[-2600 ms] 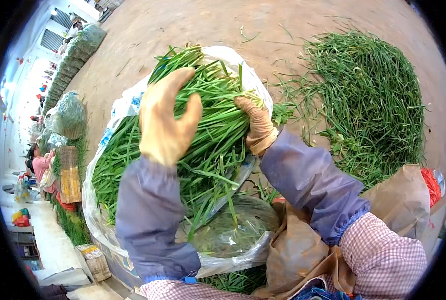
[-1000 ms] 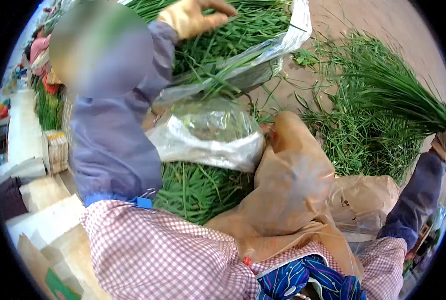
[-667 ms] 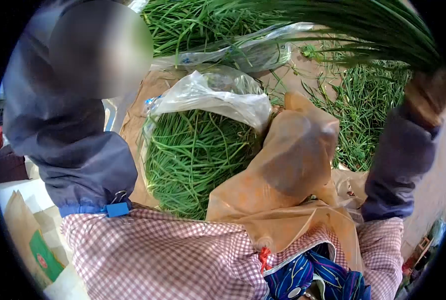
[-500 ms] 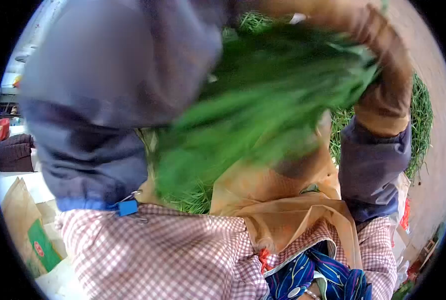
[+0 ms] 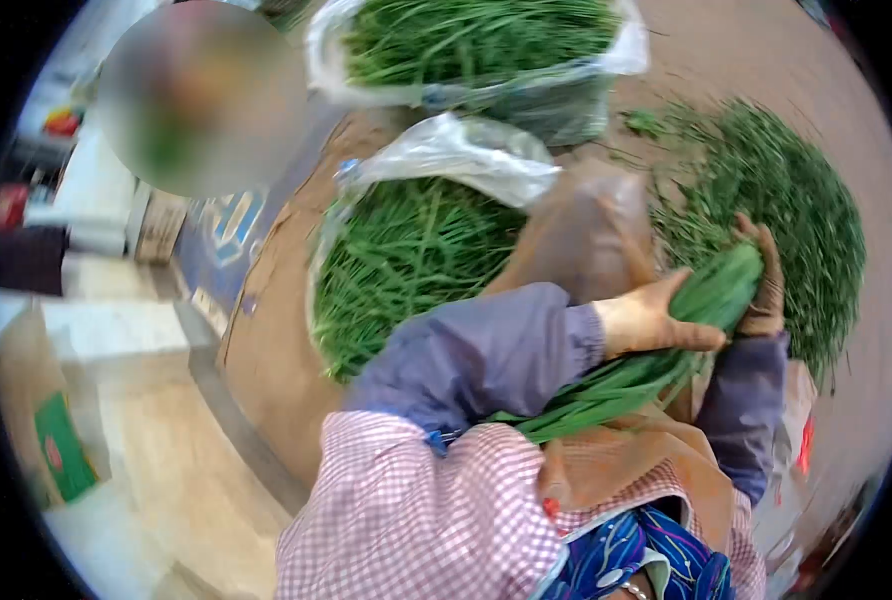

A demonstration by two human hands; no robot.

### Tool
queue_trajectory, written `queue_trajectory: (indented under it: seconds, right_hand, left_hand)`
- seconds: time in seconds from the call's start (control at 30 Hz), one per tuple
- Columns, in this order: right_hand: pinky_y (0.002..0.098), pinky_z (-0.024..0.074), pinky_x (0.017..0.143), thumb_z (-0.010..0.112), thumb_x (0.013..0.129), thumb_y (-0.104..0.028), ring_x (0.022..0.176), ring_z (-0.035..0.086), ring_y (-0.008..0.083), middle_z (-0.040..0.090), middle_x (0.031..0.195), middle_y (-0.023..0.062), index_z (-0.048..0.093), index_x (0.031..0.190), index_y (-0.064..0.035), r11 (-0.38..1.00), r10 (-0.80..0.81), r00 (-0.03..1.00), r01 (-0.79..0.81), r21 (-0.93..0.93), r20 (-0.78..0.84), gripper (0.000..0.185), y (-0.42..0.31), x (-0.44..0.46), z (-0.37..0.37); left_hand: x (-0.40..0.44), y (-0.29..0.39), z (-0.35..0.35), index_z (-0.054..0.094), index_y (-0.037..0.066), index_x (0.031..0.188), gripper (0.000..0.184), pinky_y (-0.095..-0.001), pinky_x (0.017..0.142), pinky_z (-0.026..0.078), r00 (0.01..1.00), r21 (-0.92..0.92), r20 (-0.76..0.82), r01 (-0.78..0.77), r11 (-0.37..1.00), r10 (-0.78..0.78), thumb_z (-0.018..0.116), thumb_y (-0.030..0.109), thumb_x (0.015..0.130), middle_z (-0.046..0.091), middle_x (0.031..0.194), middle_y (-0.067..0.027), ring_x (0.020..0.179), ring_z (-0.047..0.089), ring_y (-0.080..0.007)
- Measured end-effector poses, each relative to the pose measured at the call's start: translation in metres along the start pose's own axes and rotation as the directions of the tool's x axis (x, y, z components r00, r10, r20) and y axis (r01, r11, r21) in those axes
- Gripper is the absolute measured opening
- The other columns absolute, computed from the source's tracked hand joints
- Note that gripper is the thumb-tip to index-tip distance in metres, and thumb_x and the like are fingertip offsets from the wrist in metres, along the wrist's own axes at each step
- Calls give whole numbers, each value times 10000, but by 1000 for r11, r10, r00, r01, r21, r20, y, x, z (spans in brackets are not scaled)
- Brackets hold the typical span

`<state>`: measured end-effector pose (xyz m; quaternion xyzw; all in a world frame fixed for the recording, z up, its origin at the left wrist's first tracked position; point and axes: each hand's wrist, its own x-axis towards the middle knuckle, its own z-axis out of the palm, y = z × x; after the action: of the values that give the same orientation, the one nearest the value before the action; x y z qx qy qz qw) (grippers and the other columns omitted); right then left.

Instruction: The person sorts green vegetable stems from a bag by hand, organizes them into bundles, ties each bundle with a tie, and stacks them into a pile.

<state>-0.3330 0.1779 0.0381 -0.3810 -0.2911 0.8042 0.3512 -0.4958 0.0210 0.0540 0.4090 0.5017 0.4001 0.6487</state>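
Observation:
A bundle of long green leaves [image 5: 621,385] lies slantwise over the lap, its thick end up and to the right. My gloved left hand [image 5: 656,318] presses on the bundle from the left, thumb and fingers curved over it. Around the thick end, on its right side, my gloved right hand [image 5: 763,285] is closed. Just beyond that hand is a loose heap of green leaves [image 5: 801,220] on the ground. To the left, an open clear plastic bag [image 5: 501,170] holds more leaves, apart from both hands.
A second plastic bag [image 5: 631,50] full of green leaves stands at the top. Brown sheeting [image 5: 291,340] lies left of the nearer bag. Pale boards [image 5: 156,400] and a small box [image 5: 161,228] are farther left. A brown apron [image 5: 606,440] covers the lap.
The bundle has swung from the far right across the front and down over the lap. My left hand has left the upper bag and come onto the bundle beside my right hand.

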Motion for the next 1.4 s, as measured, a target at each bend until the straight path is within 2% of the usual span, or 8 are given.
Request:
queue_trajectory:
  seconds: [0.17,0.33,0.5,0.67,0.83,1.1,1.2,1.4]
  right_hand:
    - [420,550,840,718,759,-589,874,657,261,681,976,105,630,1087,-62,933,56,997,-37,358,-45,627,25,-24,-15]
    - [407,580,809,759,804,-390,903,679,255,674,1073,123,610,1148,-80,790,237,967,-247,561,92,487,60,-69,-6]
    - [455,550,857,747,813,-402,942,660,272,677,1054,100,635,1127,-85,631,343,939,-244,736,17,460,75,-39,-19]
    - [441,566,795,709,837,-437,815,674,284,700,977,101,671,1041,-84,609,409,882,-73,790,-234,409,143,32,-72]
    - [443,564,775,656,860,-493,831,667,290,691,1011,128,665,1102,-90,390,612,785,-401,829,92,470,190,73,-144]
    - [380,527,789,720,838,-389,863,639,221,677,1029,80,640,1137,-102,757,313,938,-150,636,-151,422,147,99,-125]
    - [340,532,786,775,799,-177,884,640,202,665,1041,72,594,1158,-84,790,-5,964,167,590,-267,413,99,92,-99]
    - [318,542,806,805,770,-156,908,638,184,653,1057,60,563,1188,-39,696,-416,814,572,434,-405,497,15,31,-20]
  left_hand:
    - [-6,35,2,305,-4,1406,854,-337,918,479,994,-275,74,97,956,-80,823,183,753,578,1200,-111,1076,566,-178]
    - [28,39,12,309,64,1431,788,-325,858,522,917,-251,200,387,887,-344,774,204,811,562,1221,-91,1033,600,-194]
    - [96,35,8,394,106,1380,670,-341,784,558,666,23,319,705,708,-674,656,464,878,606,1147,-77,936,639,-184]
    - [203,-67,-15,616,57,1157,580,-424,688,564,193,-27,239,981,192,-952,644,548,849,686,1047,-126,788,673,-270]
    - [257,-134,-14,625,44,1176,499,-392,779,562,-15,-26,338,999,-25,-941,627,458,897,691,1084,-120,873,673,-258]
    - [234,-50,15,474,3,1306,531,-352,741,561,656,392,-13,697,600,-754,709,125,846,658,1073,-113,907,661,-222]
    - [216,-23,16,170,23,1452,910,-385,730,571,862,291,14,481,827,-507,766,40,764,583,1152,-152,966,631,-249]
    - [140,26,14,250,93,1462,913,-373,849,539,956,-199,123,286,937,-266,809,222,752,506,1273,-92,1090,563,-237]
